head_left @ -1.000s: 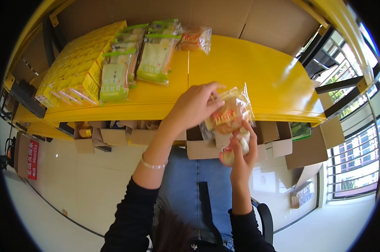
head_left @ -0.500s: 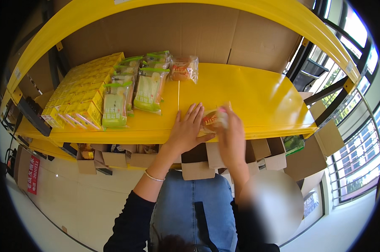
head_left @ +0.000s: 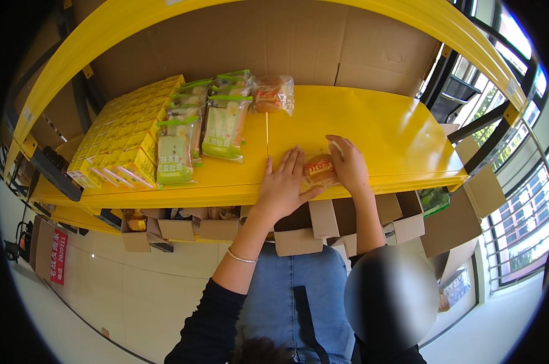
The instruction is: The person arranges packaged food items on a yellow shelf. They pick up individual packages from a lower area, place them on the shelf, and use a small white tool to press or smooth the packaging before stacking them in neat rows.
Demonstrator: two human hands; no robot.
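Observation:
A wrapped round bun point(head_left: 320, 170) in clear packaging with red print lies at the front of the yellow shelf point(head_left: 371, 127), between my hands. My left hand point(head_left: 283, 182) rests beside its left side, fingers stretched out, thumb near its front edge. At its right side is my right hand point(head_left: 351, 168), fingers curved and apart, close against the wrapper; whether it presses on the wrapper is hard to see. A similar wrapped bun point(head_left: 273, 95) sits at the back, right of several green-and-clear bread packs point(head_left: 226, 128).
Rows of small yellow boxes point(head_left: 119, 136) fill the shelf's left part. Below the shelf edge stand open cardboard boxes point(head_left: 298, 236). A cardboard panel point(head_left: 226, 42) backs the shelf, and dark uprights point(head_left: 439, 73) frame it. A blurred round patch covers part of my right forearm.
My right hand has moved right and opened out from above the front bun, showing more of it. My left hand stays beside the bun. The whole view has shifted slightly.

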